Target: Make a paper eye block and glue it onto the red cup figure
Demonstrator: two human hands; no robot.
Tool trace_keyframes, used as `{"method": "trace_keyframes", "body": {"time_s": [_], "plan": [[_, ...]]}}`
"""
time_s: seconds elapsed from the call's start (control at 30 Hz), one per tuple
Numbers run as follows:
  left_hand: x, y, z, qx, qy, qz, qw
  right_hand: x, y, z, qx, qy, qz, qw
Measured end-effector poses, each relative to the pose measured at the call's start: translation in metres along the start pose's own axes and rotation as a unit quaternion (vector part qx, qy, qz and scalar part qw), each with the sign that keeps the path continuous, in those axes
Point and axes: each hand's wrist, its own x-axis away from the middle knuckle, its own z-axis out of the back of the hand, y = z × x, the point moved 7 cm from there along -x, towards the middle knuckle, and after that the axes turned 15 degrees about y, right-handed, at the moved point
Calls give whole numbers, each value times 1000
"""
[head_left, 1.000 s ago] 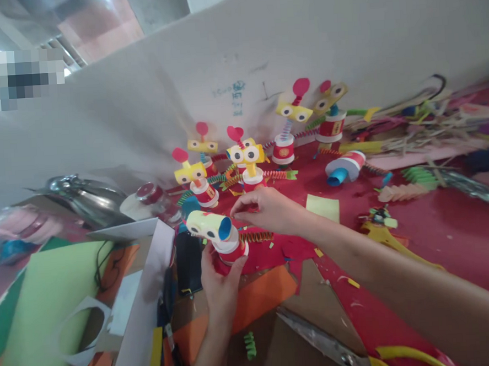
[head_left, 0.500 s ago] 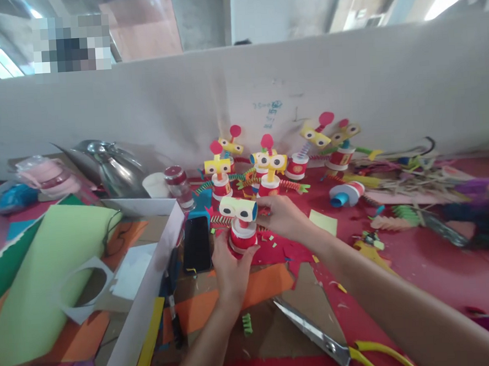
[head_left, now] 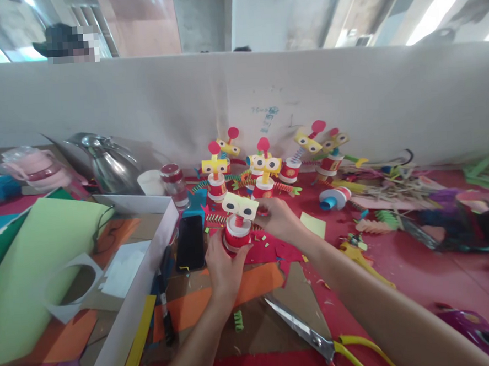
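Note:
A paper robot figure (head_left: 237,231) with a red-and-white cup body, a pale yellow tube head with two eyes and folded-paper arms is between my hands. My left hand (head_left: 226,264) wraps round the base of its cup. At the right end of the head, my right hand (head_left: 276,219) has its fingers closed on the tube; the fingertips are partly hidden behind it. Behind it stand several finished-looking figures, among them one with a yellow head (head_left: 216,176). Scissors with yellow handles (head_left: 303,331) lie open in front, beside an orange paper strip (head_left: 259,284) on brown cardboard.
To the left is a white box (head_left: 141,288) of coloured paper. A black phone (head_left: 190,242), a lidded glass jar (head_left: 174,184) and a steel jug (head_left: 111,166) stand or lie nearby. Another figure (head_left: 335,198) lies on its side. Paper scraps and sticks (head_left: 410,186) spread at right.
The figure's head has tilted, its right end now lower, with my right hand still at it. My left hand still holds the cup. The view has shifted slightly.

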Motion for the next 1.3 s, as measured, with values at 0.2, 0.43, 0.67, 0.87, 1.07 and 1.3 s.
{"method": "trace_keyframes", "body": {"time_s": [0.2, 0.43, 0.67, 0.87, 1.07, 1.3], "plan": [[2, -6, -3, -1, 0, 5, 1000, 0, -1, -1, -18, -14, -6, 1000], [3, -9, -4, -4, -4, 5, 1000, 1, -2, -2, -22, -22, 5, 999], [1, -6, -4, -2, -7, -6, 1000, 3, -1, -1, -12, -10, 23, 1000], [0, -6, -4, 3, -7, -8, 1000, 2, -7, 0, 14, -18, 26, 999], [1, -6, -3, -2, -4, -5, 1000, 2, -12, 1, 19, -26, 17, 999], [1, -4, -3, -6, -5, -7, 1000, 2, -12, 1, -5, -37, 28, 999]]}}
